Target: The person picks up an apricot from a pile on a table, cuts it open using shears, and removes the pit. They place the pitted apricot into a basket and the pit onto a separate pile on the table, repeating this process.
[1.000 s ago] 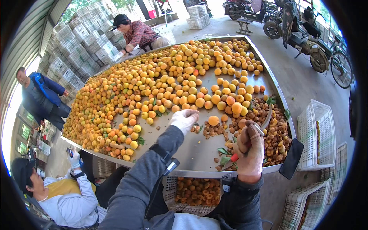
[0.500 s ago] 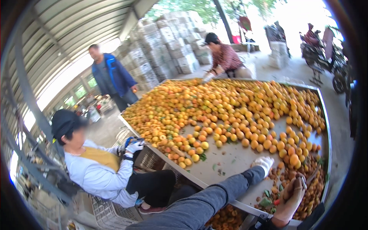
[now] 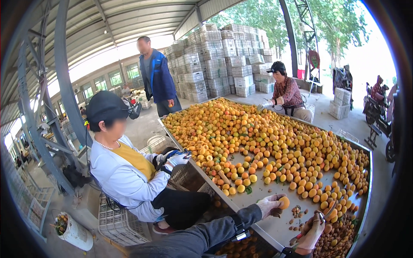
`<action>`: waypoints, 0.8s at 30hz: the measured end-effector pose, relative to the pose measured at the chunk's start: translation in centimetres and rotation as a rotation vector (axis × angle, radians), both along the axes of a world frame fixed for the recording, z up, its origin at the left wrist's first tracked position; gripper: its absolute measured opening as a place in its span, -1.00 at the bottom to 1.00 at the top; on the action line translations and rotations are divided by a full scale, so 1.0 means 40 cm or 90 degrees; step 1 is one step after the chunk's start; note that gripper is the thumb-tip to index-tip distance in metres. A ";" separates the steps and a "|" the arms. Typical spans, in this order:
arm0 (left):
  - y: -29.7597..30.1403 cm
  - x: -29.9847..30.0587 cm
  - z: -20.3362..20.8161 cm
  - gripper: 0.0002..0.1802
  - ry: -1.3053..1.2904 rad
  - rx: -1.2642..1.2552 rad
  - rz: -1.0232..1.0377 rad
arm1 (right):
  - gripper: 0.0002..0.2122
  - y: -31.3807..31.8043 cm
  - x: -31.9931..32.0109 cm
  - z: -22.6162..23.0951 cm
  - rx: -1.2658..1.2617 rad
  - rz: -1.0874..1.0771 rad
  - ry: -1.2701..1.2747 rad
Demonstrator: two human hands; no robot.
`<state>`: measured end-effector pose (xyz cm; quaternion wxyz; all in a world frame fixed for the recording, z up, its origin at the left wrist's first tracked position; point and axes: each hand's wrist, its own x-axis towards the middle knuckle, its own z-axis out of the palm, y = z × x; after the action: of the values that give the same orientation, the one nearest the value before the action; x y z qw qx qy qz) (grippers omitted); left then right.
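My left hand [image 3: 270, 206], in a pale glove, holds an orange apricot [image 3: 284, 202] at its fingertips above the metal sorting table [image 3: 262, 191]. To its right, my right hand [image 3: 312, 232] is closed around a slim metal tool [image 3: 331, 209]. A bit of red shows at the tool's rear end; its exact kind is unclear. Brown apricot pits [image 3: 333, 241] lie heaped beside my right hand, with a few loose ones between the hands. Beyond both hands spreads a large heap of apricots [image 3: 241, 129], with some green leaves among them.
At the table's left, a seated person [image 3: 129, 172] in a light jacket works with gloved hands. Another person [image 3: 288, 96] sits at the far side; a third [image 3: 157, 77] stands far left. Crates [image 3: 206, 64] are stacked behind. A white bucket [image 3: 75, 232] stands lower left.
My left hand has taken hold of an apricot and drawn slightly back to the left. My right hand keeps its tool. The head view has swung and levelled.
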<state>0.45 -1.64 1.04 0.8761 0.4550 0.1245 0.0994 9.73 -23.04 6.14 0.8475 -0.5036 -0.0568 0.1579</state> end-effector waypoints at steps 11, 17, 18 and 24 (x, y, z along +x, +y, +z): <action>-0.008 -0.049 0.046 -0.61 -0.060 -0.089 0.127 | -0.86 0.084 -0.044 -0.082 -0.225 0.171 -0.033; 0.026 -0.095 0.087 -0.48 -0.135 -0.154 0.015 | -0.82 0.159 -0.093 -0.041 -0.242 0.282 -0.048; 0.019 -0.093 0.090 -0.46 -0.109 -0.115 0.011 | -0.83 0.166 -0.092 -0.039 -0.262 0.270 -0.080; -0.024 -0.083 0.075 -0.40 0.015 0.042 -0.004 | -0.80 0.142 -0.069 -0.069 -0.337 0.240 -0.127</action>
<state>-2.86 -2.61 4.03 0.8593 0.4854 0.1298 0.0953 6.96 -17.38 3.36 0.6333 -0.6999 -0.1884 0.2712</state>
